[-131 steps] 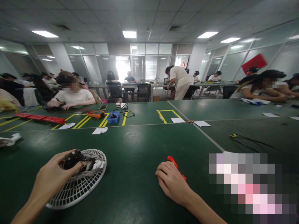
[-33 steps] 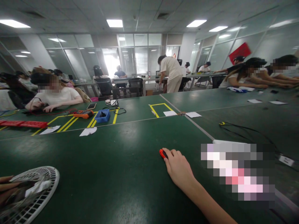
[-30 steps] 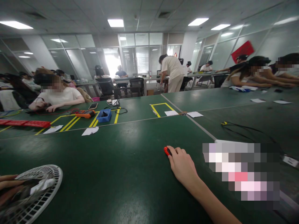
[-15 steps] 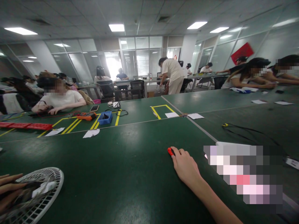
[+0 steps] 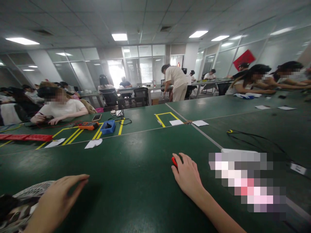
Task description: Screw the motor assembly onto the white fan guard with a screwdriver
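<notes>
My right hand rests on the green table at the centre right. Its fingers curl around a small red object, which shows between thumb and index finger; most of it is covered, so its kind is unclear. At the lower left my left hand hovers over the table's near side, in front of a white slatted basket. Thumb and fingertips come together, pointing right, and whatever they may hold cannot be made out. Dark and whitish items lie in the basket, partly hidden by that hand.
Across the green table are a blue bin, an orange multimeter, red trays and paper slips. A black cable lies right, near a blurred-out item. People sit around; one person bends at the back.
My left hand has left the basket's inside and moved right, out over the table. My right hand stays by the red object, its thumb now spread further out. The view has shifted slightly.
</notes>
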Demonstrator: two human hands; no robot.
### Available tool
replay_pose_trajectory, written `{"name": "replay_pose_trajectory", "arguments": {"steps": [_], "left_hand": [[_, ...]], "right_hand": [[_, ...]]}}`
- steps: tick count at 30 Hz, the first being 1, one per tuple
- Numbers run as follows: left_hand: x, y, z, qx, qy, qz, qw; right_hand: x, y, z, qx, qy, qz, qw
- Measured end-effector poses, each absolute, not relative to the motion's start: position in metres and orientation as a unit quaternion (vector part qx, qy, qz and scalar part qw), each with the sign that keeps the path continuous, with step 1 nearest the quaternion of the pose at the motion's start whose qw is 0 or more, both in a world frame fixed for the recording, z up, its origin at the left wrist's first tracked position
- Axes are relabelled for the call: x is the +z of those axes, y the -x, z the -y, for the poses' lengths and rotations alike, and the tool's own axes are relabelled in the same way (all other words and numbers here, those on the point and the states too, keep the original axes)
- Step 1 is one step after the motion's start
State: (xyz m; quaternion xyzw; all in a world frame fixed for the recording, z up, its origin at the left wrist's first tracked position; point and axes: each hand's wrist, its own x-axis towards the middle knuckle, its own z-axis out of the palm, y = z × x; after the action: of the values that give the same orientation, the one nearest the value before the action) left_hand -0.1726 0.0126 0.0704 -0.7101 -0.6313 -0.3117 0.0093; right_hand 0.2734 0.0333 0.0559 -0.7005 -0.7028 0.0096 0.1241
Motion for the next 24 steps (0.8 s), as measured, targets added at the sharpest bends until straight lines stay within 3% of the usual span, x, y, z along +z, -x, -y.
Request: {"name": "replay_pose_trajectory", "arguments": {"steps": [5, 9, 24], "left_hand": [[0.041, 0.078, -0.023, -0.228, 0.796, 0.559, -0.047], [0.024, 0.014, -0.016, -0.202, 0.841, 0.498, -0.066], [0.004, -0.046, -0.033, -0.236, 0.834, 0.490, -0.096]], "right_hand": [[0.041, -0.254, -0.023, -0.046, 0.606, 0.765, 0.213], [0.022, -0.234, -0.017, 0.004, 0.503, 0.825, 0.258], [0.013, -0.218, 0.001, 0.049, 0.495, 0.835, 0.233]]}}
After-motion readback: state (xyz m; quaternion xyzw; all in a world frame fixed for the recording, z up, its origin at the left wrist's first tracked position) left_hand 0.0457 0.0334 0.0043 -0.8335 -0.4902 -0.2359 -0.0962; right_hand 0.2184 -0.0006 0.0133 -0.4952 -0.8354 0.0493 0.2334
